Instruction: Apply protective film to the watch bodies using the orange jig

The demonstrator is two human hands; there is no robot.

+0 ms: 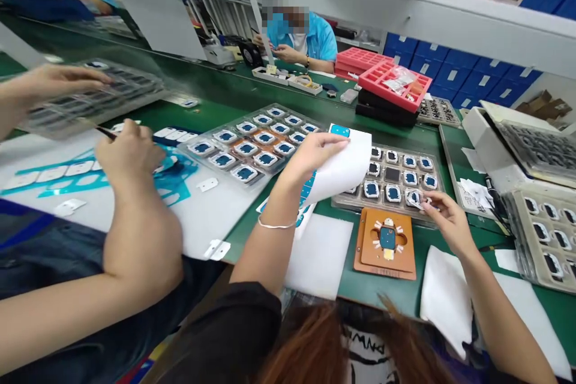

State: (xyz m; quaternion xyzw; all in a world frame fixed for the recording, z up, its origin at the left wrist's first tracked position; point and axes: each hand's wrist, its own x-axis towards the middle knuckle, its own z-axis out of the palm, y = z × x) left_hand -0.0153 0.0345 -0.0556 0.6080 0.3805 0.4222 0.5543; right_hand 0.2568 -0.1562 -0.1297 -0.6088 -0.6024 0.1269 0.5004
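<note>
My left hand (317, 155), with a bracelet at the wrist, is closed on a curled white sheet (344, 168) that carries blue stickers along its edge. My right hand (446, 217) pinches a small white-framed part (414, 198) at the near right of a clear tray (341, 199) of similar parts with dark or blue faces. Just in front of that tray lies an orange fixture (366, 261) with a blue-faced piece (387, 239) in its middle and small white tabs round it. A white foam sheet (321, 252) lies beside the fixture, below my left hand.
Left of me, a co-worker's hands (128, 153) work over blue film strips (180, 192). Between us lies another tray (270, 171) of blue-faced parts. Red trays (391, 81) are stacked behind. On the right are a white cloth (445, 294) and a beige tray (540, 252).
</note>
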